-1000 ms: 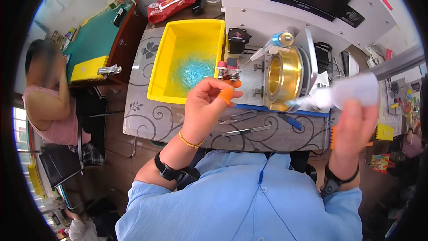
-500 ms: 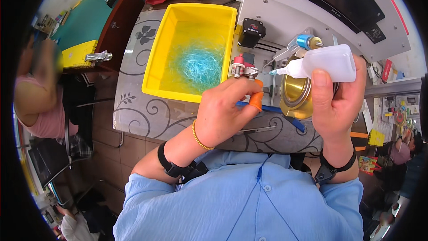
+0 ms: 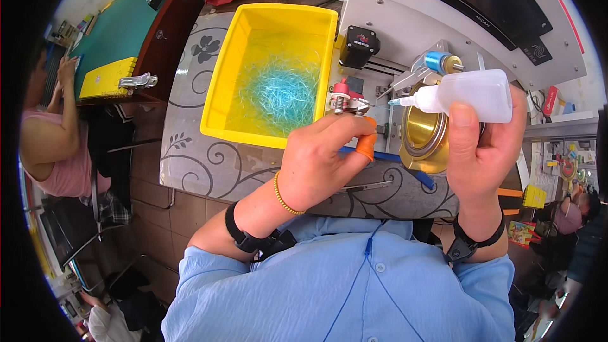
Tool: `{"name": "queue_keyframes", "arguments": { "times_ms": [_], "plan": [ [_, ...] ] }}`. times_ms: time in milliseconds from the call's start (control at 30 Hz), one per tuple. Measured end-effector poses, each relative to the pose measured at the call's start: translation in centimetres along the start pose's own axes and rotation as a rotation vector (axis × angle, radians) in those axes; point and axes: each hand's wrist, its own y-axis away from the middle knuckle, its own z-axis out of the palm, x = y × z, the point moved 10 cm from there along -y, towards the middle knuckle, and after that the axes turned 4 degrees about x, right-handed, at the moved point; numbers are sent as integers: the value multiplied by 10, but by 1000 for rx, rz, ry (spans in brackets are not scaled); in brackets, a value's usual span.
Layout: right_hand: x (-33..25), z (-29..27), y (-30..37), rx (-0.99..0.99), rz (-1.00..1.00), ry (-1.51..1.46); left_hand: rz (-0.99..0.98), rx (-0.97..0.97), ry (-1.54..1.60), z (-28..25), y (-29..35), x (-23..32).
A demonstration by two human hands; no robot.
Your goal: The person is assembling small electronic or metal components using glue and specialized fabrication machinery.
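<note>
My right hand (image 3: 481,133) is wrapped round a white squeeze bottle (image 3: 476,96), tipped on its side with its thin needle tip pointing left. That tip reaches the small metal clamp (image 3: 352,105) with a red part on the machine; whether it touches is too fine to see. Below the clamp, my left hand (image 3: 326,155) is closed in a pinch, and whatever lies between its fingertips is hidden. An orange finger cot (image 3: 365,145) covers one of its fingers. Just beneath the bottle sits a round gold-coloured metal part (image 3: 423,130).
A yellow bin (image 3: 217,82) of tangled light-blue threads (image 3: 278,94) stands left of the machine (image 3: 396,9). The machine carries a black motor (image 3: 359,47), a blue spool (image 3: 437,61) and a dark screen (image 3: 487,1). At far left, a person (image 3: 57,133) sits by a green-topped desk (image 3: 120,31).
The round button on the machine was lit and is now dark. My left hand and the bottle have barely shifted in view. The person at left has moved their arms toward the desk.
</note>
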Motion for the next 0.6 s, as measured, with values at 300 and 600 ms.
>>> {"name": "queue_keyframes", "arguments": {
  "times_ms": [300,600],
  "plan": [
    [4,-16,0,69,-12,-43,12,4,-4,-1,0,2],
    [10,-21,-2,95,31,-24,9,67,24,-3,-2,5]
  ]
}}
